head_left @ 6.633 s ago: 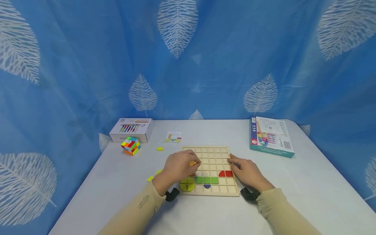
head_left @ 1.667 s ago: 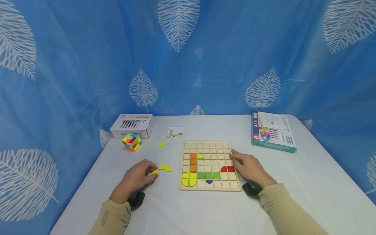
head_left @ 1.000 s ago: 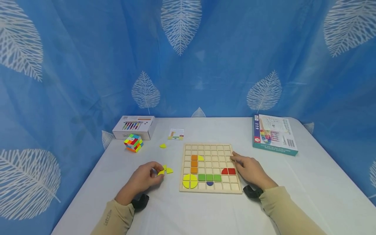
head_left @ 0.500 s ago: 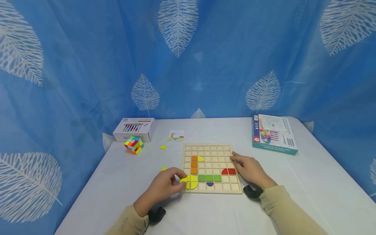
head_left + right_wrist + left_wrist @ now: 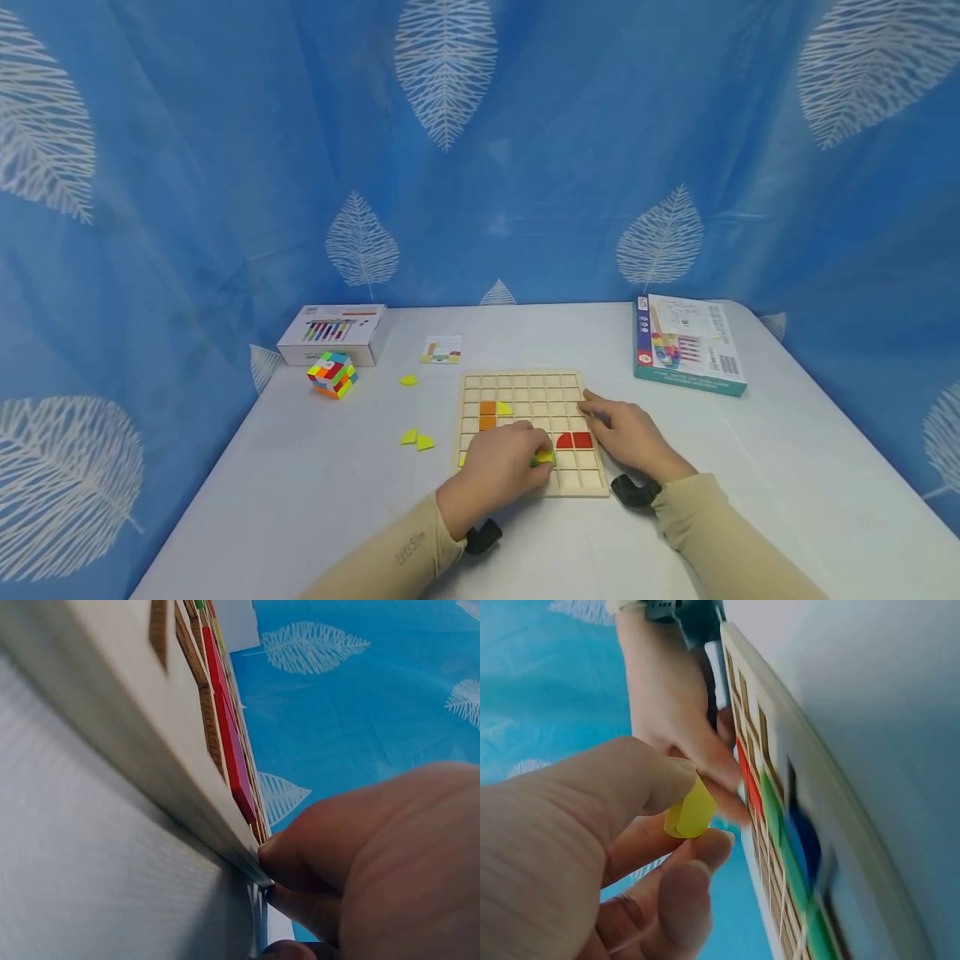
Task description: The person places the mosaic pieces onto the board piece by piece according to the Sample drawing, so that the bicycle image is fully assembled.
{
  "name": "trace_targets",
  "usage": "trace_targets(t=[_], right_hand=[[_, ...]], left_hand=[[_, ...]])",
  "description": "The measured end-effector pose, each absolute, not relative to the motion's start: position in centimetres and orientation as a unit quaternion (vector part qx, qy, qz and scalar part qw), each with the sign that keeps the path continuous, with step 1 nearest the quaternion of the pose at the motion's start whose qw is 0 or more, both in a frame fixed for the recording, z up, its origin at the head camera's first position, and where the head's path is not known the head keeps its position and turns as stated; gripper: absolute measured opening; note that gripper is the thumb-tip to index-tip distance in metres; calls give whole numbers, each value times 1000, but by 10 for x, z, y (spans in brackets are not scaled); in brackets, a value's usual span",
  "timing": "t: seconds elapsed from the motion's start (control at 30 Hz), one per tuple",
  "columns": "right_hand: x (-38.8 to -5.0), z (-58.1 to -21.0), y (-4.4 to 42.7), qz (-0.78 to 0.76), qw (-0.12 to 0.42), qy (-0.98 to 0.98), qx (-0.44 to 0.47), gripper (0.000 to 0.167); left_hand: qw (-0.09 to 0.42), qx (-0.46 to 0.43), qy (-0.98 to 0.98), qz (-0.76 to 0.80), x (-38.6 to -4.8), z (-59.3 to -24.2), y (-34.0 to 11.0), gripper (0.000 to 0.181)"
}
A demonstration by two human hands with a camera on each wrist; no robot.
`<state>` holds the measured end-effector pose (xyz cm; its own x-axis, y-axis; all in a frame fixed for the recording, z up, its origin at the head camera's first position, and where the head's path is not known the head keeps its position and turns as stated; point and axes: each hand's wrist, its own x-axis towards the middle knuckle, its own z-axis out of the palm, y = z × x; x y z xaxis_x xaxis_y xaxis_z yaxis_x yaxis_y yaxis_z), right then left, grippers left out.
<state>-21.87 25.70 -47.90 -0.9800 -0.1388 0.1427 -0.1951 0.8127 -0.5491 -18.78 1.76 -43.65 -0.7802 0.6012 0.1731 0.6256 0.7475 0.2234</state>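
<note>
Between thumb and fingers, my left hand (image 5: 501, 467) pinches a yellow quarter-circle tile (image 5: 691, 811), held above the lower middle of the wooden grid board (image 5: 570, 479). My right hand (image 5: 633, 437) grips the board's right edge, thumb at the top, as the right wrist view shows. Red tiles (image 5: 573, 440) sit in cells near that hand. Orange squares (image 5: 487, 416) and one yellow quarter tile (image 5: 505, 408) lie at the upper left. Green tiles (image 5: 771, 806) and a blue half-circle (image 5: 804, 844) show in the left wrist view. My left hand mostly hides the lower-left yellow tiles.
Loose yellow tiles (image 5: 425, 442) lie left of the board, with another yellow tile (image 5: 408, 380) farther back. Behind them are a pattern card (image 5: 442, 349), a puzzle cube (image 5: 332, 375) and a white box (image 5: 333, 333). A flat teal-edged box (image 5: 690, 343) lies at the back right.
My left hand took a yellow quarter tile from the loose ones on the left and carried it right, over the board. The right hand has stayed at the board's edge.
</note>
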Motion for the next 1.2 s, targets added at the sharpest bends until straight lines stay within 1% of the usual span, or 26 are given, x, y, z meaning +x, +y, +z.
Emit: trace_targets(t=[0.17, 0.27, 0.4, 0.57, 1.0, 1.2], right_hand=[[-219, -480, 259, 290, 43, -952, 87, 35], [-218, -479, 260, 290, 38, -953, 84, 36], [-217, -477, 261, 288, 30, -954, 77, 37], [-218, -477, 261, 293, 28, -952, 77, 38], [-219, -480, 259, 298, 27, -951, 76, 39], [-218, -479, 258, 293, 25, -952, 80, 39]], left_hand=[[30, -335, -933, -130, -187, -441, 37, 20], [40, -338, -931, -135, -187, -447, 37, 21], [67, -343, -926, -144, -188, -453, 37, 21], [77, -344, -927, -130, -192, -456, 41, 21], [75, -332, -932, -124, -197, -464, 47, 21], [60, -333, -931, -137, -197, -465, 49, 26]])
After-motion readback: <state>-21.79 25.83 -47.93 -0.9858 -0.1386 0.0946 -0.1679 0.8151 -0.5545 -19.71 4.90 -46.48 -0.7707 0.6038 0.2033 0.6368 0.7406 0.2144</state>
